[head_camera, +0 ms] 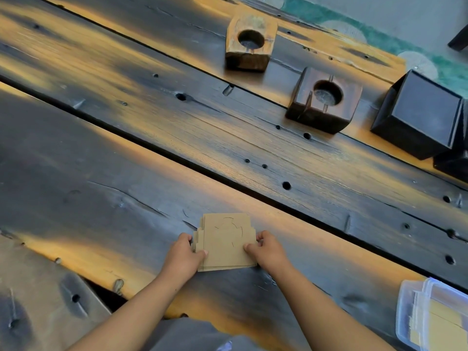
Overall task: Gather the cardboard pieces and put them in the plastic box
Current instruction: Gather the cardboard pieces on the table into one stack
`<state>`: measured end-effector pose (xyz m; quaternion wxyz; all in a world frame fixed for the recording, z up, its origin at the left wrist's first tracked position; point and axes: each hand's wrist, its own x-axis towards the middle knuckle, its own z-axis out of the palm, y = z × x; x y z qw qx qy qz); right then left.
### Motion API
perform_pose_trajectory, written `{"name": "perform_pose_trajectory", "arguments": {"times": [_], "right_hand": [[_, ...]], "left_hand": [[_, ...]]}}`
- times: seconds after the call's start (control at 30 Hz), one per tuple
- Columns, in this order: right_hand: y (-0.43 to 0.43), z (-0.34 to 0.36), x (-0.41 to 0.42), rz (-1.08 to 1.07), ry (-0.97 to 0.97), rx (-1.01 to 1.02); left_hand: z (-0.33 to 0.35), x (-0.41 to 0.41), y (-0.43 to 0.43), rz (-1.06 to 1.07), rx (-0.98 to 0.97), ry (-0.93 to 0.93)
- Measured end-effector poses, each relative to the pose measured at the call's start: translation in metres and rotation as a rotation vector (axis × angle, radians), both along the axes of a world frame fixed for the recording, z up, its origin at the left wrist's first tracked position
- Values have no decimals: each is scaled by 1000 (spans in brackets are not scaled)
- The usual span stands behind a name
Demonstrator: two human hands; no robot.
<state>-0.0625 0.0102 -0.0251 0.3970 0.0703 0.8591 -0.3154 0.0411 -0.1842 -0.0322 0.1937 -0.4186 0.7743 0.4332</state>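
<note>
Left hand [182, 252] and right hand [266, 249] each grip the unmarked cardboard pieces [225, 243] stack's sides.

Plastic box [415, 310] cut off by right edge; lower cardboard pieces [225, 243] hidden, count perhaps unclear.

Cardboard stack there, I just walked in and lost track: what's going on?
A person is squaring up a stack of cardboard pieces on the wooden table, left hand and right hand pressing its two sides. The clear plastic box sits open at the lower right with some cardboard already inside.
</note>
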Motion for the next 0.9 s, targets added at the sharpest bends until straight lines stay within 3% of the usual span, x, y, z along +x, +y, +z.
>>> {"name": "perform_pose_trajectory", "arguments": {"times": [0.53,0.9], "right_hand": [[23,15,20,-5,-22,86],[125,43,61,-374,-16,-14]], "left_hand": [[3,-3,21,117,294,-9],[26,-11,107,-73,331,49]]}}
